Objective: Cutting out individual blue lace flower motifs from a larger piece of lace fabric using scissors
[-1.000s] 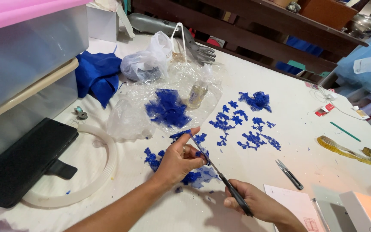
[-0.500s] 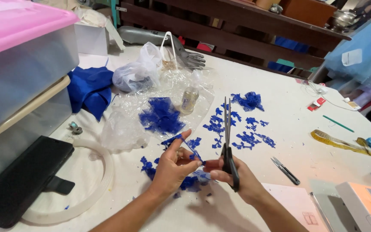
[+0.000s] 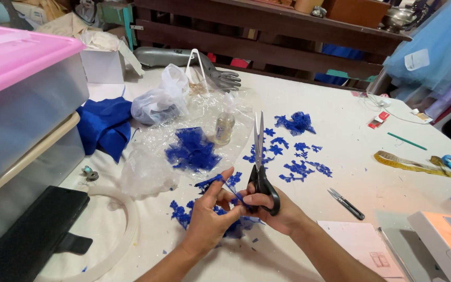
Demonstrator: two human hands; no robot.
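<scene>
Between left fingers point(image 3: 220, 189): blue lace piece point(image 3: 216, 181)

White table point(image 3: 340, 120), blue lace scraps point(image 3: 298, 168), snips point(image 3: 345, 203)

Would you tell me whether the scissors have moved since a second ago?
Yes. The scissors swung up from pointing low toward the clippers to blades upright.

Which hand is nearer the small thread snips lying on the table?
Right. The right hand, holding the black scissors, is just left of the thread snips; the left hand lies farther left, beyond it.
</scene>
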